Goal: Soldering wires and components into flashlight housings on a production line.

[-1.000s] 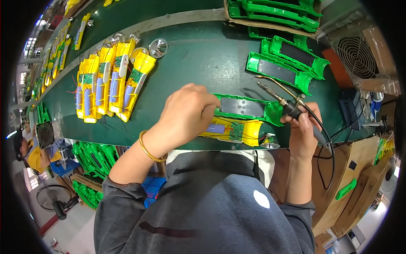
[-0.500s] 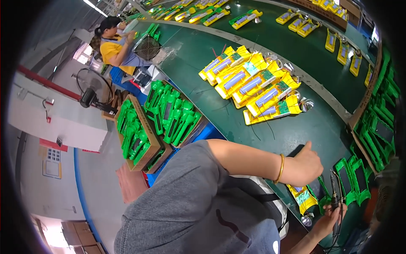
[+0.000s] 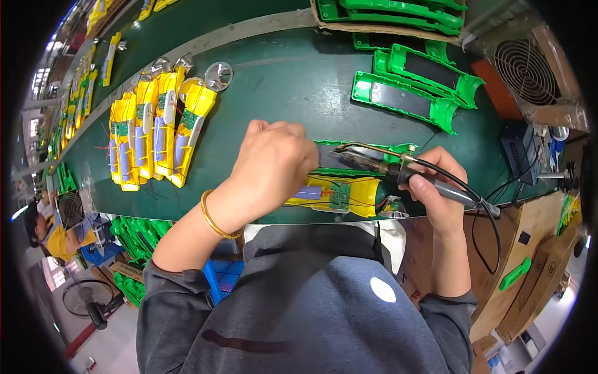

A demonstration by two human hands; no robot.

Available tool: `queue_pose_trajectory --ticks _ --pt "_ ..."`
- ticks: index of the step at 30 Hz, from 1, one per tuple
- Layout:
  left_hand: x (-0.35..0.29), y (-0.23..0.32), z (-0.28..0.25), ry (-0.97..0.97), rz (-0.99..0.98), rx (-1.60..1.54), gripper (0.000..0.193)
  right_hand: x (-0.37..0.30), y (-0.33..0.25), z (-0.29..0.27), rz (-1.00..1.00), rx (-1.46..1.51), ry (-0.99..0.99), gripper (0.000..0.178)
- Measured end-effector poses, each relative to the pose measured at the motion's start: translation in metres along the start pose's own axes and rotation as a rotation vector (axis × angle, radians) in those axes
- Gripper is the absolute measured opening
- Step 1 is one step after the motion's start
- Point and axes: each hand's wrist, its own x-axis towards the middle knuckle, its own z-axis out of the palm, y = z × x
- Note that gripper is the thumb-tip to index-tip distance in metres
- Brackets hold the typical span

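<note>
Soldering iron [image 3: 450, 192] over a green shell [image 3: 349, 171] near the table's [image 3: 280, 81] edge.
Nearest lies a yellow shell [image 3: 366, 196], the green shell just beyond; the right hand [image 3: 446, 213] pinches the iron's handle, the left hand [image 3: 274, 165] curls above the green shell's left end, its fingertips hidden; yellow shells [image 3: 163, 131] stand left, more green shells [image 3: 405, 100] far right.
</note>
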Motion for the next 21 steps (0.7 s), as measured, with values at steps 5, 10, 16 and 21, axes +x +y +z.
queue_pose_trajectory --ticks 5,10,16,21 --pt "-0.004 0.012 0.002 0.055 -0.034 0.137 0.008 -0.001 0.004 0.000 0.011 0.028 -0.034 0.025" --pt "-0.004 0.012 0.002 0.063 -0.050 0.155 0.010 0.003 -0.004 -0.001 0.100 -0.204 -0.151 0.015" --pt "-0.002 0.011 0.001 0.066 -0.044 0.178 0.013 0.008 0.002 0.003 0.093 -0.162 -0.171 0.013" --pt "-0.001 0.011 0.001 0.050 -0.069 0.188 0.007 0.011 0.004 0.005 0.109 -0.117 -0.152 0.014"
